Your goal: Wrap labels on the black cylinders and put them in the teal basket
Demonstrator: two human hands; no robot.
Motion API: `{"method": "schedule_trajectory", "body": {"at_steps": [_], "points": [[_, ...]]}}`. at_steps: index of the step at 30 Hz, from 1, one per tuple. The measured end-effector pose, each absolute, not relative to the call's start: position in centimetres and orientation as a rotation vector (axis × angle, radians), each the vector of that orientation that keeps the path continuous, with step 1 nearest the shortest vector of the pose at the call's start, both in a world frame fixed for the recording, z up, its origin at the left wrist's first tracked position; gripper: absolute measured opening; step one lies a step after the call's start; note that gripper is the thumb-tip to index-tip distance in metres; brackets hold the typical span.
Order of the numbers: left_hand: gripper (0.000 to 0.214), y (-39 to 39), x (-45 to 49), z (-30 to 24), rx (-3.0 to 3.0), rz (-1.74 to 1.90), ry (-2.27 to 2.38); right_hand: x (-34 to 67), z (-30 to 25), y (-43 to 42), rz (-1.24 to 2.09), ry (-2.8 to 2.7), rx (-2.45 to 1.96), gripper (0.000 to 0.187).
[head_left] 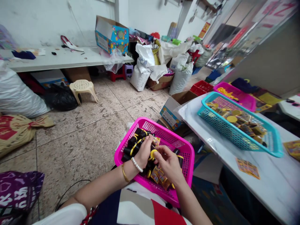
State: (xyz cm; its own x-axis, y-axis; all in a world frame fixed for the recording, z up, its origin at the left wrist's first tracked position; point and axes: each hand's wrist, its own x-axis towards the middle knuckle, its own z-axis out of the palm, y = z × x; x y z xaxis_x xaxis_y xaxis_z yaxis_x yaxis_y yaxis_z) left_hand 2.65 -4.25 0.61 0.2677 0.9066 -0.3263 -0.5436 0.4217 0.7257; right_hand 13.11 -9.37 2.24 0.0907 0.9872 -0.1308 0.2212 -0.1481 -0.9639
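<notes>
Both hands are over a pink plastic basket (187, 147) that rests at my lap. My right hand (170, 164) pinches a round yellow cap (153, 153) between thumb and fingers. My left hand (143, 153), with a pearl bracelet and a gold bangle at the wrist, is curled beside the cap, fingers together. Whatever its palm holds is hidden from me. Black cylinders with yellow bands (132, 149) are heaped at the basket's left, and a few more lie at its right. Small printed orange packets (159, 175) lie below my hands.
To the right, a white table (269, 187) carries a teal basket (234, 137) of yellow-capped pieces, a pink basket (252, 103) and printed cards (247, 168). An open carton (172, 109) stands beyond my basket. A cream stool (83, 87) and white sacks (142, 70) are on the floor.
</notes>
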Motion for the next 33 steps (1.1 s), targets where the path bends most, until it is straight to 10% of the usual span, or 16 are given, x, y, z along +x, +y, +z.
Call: {"method": "schedule_trajectory", "body": {"at_steps": [13, 21, 33], "points": [[0.045, -4.7, 2.8, 0.5, 0.537, 1.009, 0.765, 12.4, 1.8, -10.8, 0.534, -1.712, -1.391, 0.033], [0.029, -2.3, 1.4, 0.7, 0.549, 0.822, 0.82, 16.7, 1.6, -10.0, 1.179, -0.7, -1.184, 0.033], [0.023, -2.7, 1.5, -0.1, 0.43, 0.734, 0.702, 16.3, 1.7, -9.7, 1.251, -0.821, -1.337, 0.04]]}}
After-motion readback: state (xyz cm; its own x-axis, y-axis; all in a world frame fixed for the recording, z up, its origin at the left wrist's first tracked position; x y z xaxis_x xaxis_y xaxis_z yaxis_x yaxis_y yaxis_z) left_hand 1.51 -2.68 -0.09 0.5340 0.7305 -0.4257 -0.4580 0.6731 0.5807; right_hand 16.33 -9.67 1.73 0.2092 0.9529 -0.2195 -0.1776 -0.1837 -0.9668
